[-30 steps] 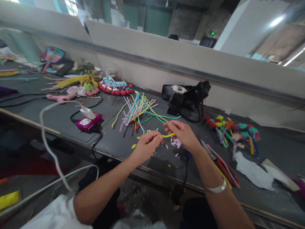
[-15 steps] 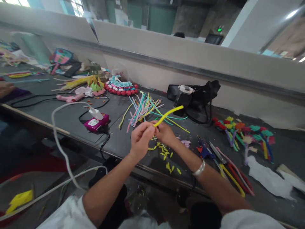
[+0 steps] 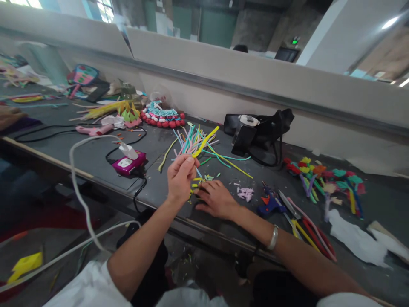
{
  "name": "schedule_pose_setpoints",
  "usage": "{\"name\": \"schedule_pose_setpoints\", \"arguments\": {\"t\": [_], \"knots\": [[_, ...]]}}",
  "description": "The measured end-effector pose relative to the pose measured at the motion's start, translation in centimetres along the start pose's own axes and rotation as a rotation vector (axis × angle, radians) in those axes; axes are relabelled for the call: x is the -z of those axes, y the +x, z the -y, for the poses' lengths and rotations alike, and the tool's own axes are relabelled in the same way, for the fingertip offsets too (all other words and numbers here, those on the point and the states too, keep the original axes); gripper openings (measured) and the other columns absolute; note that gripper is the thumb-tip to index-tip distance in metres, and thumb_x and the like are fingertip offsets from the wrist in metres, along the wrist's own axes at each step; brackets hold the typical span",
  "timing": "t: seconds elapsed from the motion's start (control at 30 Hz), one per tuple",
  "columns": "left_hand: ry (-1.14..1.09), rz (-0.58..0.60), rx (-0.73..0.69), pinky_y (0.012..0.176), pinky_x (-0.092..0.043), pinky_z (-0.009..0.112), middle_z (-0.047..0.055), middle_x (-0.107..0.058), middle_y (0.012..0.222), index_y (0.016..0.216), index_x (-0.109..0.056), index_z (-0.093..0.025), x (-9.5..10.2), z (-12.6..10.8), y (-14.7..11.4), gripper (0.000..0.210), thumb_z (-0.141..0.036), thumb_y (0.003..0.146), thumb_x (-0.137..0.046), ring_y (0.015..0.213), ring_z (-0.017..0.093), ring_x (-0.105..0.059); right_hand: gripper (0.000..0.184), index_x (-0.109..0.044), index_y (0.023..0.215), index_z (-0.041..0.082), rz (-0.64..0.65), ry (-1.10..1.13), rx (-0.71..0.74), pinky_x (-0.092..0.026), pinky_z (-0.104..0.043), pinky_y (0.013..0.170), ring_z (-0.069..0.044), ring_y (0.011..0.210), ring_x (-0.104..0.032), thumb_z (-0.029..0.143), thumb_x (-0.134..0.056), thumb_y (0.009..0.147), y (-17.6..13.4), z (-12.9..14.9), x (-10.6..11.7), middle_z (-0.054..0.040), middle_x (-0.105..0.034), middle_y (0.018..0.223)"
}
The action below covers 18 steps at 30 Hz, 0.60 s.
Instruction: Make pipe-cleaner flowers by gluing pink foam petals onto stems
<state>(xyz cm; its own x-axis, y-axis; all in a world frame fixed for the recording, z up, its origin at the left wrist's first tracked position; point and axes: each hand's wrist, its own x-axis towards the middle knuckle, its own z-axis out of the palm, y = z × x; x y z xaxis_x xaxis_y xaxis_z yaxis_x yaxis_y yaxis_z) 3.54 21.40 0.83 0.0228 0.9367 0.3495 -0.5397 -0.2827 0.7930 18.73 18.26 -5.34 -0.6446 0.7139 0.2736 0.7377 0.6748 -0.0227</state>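
Observation:
My left hand [image 3: 181, 179] is closed in a pinch on the lower end of a yellow pipe cleaner [image 3: 208, 140], which slants up to the right above the table. Palm down, my right hand [image 3: 217, 198] rests on the tabletop with its fingers stretched out, over some short yellow cut pieces [image 3: 195, 184]. It mostly covers them. A small heap of pale purple pieces [image 3: 245, 194] lies to the right of that hand. Behind both hands spreads a loose bundle of pink, blue and yellow pipe cleaners [image 3: 188, 143].
To the right are a blue glue gun [image 3: 271, 205], scissors with red handles [image 3: 319, 236] and fuzzy coloured flowers [image 3: 319, 172]. A black bag [image 3: 271, 128] stands at the back. On the left sit a purple power strip [image 3: 129, 164], a white cable [image 3: 75, 179] and a pink glue gun [image 3: 94, 130].
My right hand has left the yellow pipe cleaner and come down onto the yellow pieces. My left hand has shifted slightly left and up, still holding the pipe cleaner, now tilted more steeply.

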Motion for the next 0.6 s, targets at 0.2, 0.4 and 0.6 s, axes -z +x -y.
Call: {"name": "schedule_pose_setpoints", "arguments": {"t": [0.2,0.4,0.6], "knots": [[0.286,0.185,0.071,0.047,-0.026,0.022,-0.005,-0.042,0.054,0.071,-0.062,-0.016,0.1,-0.4,-1.0,0.025,-0.036,0.086,-0.058,0.047,0.007,-0.031,0.046,-0.057,0.127,0.017,-0.03,0.01,0.004,-0.042,-0.044,0.093,-0.028,0.114,-0.049,0.046,-0.05,0.093,-0.4,-2.4,1.7,-0.0153,-0.058,0.125],[0.125,0.43,0.342,0.044,-0.019,0.022,-0.007,-0.034,0.049,0.069,-0.059,-0.015,-1.0,-0.9,-2.6,0.03,-0.04,0.087,-0.058,0.044,0.006,-0.026,0.047,-0.058,0.127,0.018,0.056,0.095,0.281,-0.042,-0.046,0.093,-0.027,0.109,-0.053,0.047,-0.054,0.09,-6.4,-0.6,1.8,-0.0142,-0.061,0.119],[-0.214,0.735,0.65,0.042,-0.017,0.022,-0.006,-0.036,0.045,0.064,-0.06,-0.013,-1.5,-1.5,-3.8,0.037,-0.048,0.073,-0.071,0.039,0.005,-0.024,0.031,-0.068,0.114,0.017,-0.054,0.27,-0.042,-0.044,-0.046,0.094,-0.028,0.106,-0.055,0.031,-0.06,0.088,-1.3,-2.6,1.1,-0.014,-0.064,0.114]]}}
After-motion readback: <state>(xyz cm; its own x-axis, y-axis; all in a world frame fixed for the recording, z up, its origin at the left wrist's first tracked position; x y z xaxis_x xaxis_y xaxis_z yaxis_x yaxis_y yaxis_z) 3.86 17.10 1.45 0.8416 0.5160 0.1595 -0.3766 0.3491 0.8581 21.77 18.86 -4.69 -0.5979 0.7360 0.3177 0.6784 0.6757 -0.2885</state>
